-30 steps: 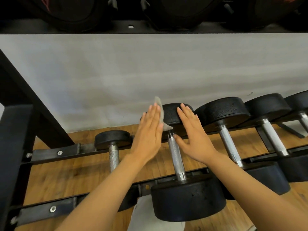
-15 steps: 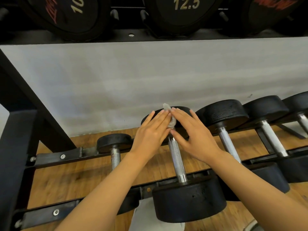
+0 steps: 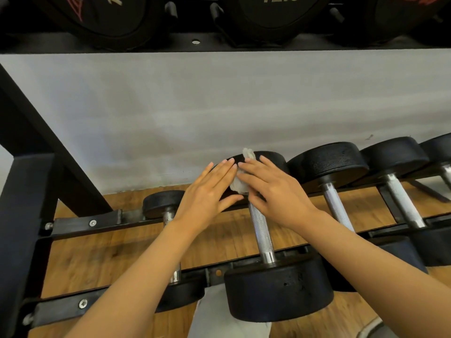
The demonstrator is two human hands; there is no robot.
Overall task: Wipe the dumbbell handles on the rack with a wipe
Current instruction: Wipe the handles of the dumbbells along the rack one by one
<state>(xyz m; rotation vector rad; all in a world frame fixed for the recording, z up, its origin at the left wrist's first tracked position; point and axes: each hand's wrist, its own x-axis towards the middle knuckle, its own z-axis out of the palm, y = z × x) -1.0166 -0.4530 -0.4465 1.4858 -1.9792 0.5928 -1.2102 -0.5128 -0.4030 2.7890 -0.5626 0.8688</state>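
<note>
Head view: crumpled white wipe [image 3: 240,184] against knurled chrome handle [image 3: 260,230].

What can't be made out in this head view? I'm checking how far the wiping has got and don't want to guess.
- Far end of the handle: covered by the wipe and both hands.
- How much wipe there is: the left hand and right hand hide most of it.
- Smallest dumbbell's handle: crossed by the left forearm.
- Weight markings on the upper dumbbells: cut off by the top edge.
- Whether any handle is clean: cannot tell.
</note>
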